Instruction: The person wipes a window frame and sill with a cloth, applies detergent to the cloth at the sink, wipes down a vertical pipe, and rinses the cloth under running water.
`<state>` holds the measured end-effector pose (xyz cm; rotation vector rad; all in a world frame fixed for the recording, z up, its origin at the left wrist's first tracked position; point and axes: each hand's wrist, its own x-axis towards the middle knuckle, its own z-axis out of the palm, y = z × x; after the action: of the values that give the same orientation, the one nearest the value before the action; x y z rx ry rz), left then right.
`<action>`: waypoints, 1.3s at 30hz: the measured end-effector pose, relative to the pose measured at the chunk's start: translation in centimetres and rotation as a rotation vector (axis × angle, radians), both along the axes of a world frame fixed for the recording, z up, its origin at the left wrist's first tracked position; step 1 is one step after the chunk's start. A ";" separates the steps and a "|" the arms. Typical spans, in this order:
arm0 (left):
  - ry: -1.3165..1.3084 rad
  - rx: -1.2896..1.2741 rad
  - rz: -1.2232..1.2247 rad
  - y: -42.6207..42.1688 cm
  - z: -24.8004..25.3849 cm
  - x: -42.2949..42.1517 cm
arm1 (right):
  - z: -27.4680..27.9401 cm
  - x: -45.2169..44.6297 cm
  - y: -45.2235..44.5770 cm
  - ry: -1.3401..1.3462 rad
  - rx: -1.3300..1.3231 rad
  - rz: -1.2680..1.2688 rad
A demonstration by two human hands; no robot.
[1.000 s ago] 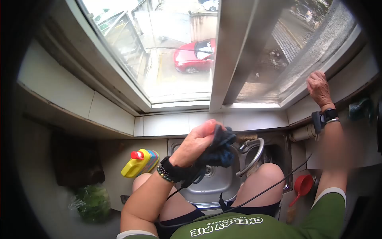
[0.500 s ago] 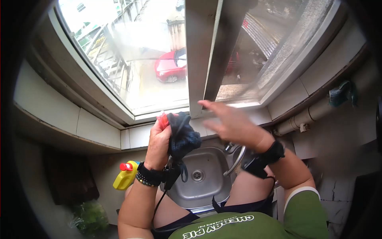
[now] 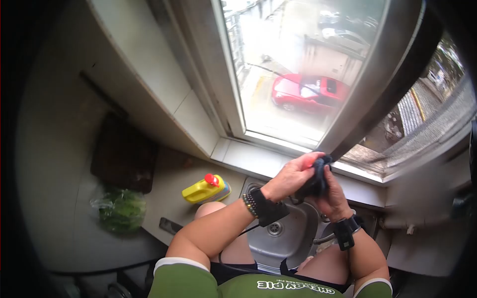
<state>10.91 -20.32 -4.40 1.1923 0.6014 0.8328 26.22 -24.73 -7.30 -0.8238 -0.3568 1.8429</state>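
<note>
Above the sink, my left hand (image 3: pixel 289 175) is closed around a dark blue cloth (image 3: pixel 316 183). A small red object (image 3: pixel 311 159) shows at the left hand's fingertips; its kind I cannot make out. On the cloth's other side, my right hand (image 3: pixel 335 197) closes its fingers on it from the right, thumb up. Both hands are near the window sill, and the cloth hides part of the fingers.
Below lies a steel sink (image 3: pixel 293 238) with a curved faucet (image 3: pixel 325 239). A yellow bottle with a red cap (image 3: pixel 201 191) stands on the counter to the left. Farther left are bagged green leaves (image 3: pixel 119 211) and a dark board (image 3: pixel 124 151). The window frame (image 3: pixel 278 141) rises ahead.
My right hand has come in from the right, where it was apart with spread fingers, and now grips the cloth with my left. The view has turned left.
</note>
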 end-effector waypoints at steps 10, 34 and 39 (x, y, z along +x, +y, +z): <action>0.473 0.597 0.267 -1.0 1.4 -2.2 | -0.1 0.8 0.6 -0.063 0.017 -0.185; 0.783 0.220 0.276 -5.5 4.0 -11.5 | 3.2 -1.4 -4.8 -1.199 0.089 -0.153; 0.857 -0.036 0.411 -5.5 3.4 -14.8 | 2.2 -0.7 -5.4 -1.242 0.058 -0.298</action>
<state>-3.85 -25.78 -1.00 1.3986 1.5923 0.6100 25.50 -30.09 -5.12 -1.8015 -0.9739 0.8454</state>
